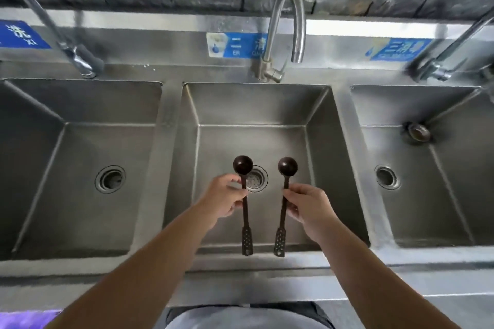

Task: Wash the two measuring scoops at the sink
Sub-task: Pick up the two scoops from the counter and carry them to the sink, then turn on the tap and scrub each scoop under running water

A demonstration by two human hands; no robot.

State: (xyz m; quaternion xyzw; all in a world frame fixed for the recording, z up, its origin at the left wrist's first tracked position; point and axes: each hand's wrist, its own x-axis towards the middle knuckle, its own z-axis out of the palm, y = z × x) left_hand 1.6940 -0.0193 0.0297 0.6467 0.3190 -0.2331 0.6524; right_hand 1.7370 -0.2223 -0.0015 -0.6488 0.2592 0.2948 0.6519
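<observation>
The left hand (224, 199) pinches the handle of the left scoop (244, 195) between thumb and fingers, a little below its bowl. The right hand (307, 205) pinches the right scoop (284, 195) the same way, fingers curled around the thin stem. Both scoops are dark brown, long-handled and held over the middle basin (256, 104), bowls pointing to 12 o'clock and the flat, perforated handle ends to 6 o'clock, reaching the basin's near rim. They lie almost parallel and well apart, not touching.

The left scoop's bowl sits just at 10 o'clock from the drain (257, 178); the right scoop's bowl is at 2 o'clock from it. The tap (287, 27) arches above the basin at 12 o'clock, its spout turned toward 1 o'clock, with no water visible running from it.

A left basin (80, 141) lies at 9 o'clock and a right basin (427, 155) at 3 o'clock, each with its own drain and tap. Blue labels (235, 44) are stuck along the steel backsplash. A round metal strainer (418, 131) rests in the far left corner of the right basin.
</observation>
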